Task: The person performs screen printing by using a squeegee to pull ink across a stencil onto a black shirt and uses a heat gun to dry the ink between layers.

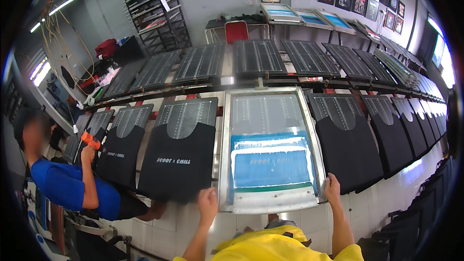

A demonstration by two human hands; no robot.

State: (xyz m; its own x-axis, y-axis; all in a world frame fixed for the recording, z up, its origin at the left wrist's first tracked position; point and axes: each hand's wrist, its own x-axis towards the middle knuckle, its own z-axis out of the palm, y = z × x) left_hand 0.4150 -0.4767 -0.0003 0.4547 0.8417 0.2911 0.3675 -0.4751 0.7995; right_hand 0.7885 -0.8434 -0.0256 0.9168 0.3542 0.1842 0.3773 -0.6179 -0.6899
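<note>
At the far left, a co-worker (75, 183) in a blue top holds an orange tool (90, 140) near the boards. Rightward, a black shirt (176, 164) with pale lettering covers the near edge of its dark board (192, 107). The left hand (208, 202), fingers curled, is beside the screen's lower left corner; I cannot tell whether it grasps anything. The screen (271, 168), metal-framed with white-streaked blue mesh, lies over the next board. The right hand (333, 187) has bent fingers at the screen's right edge, near its lower corner; its grip is unclear. Beyond sits a plain black shirt (349, 157).
</note>
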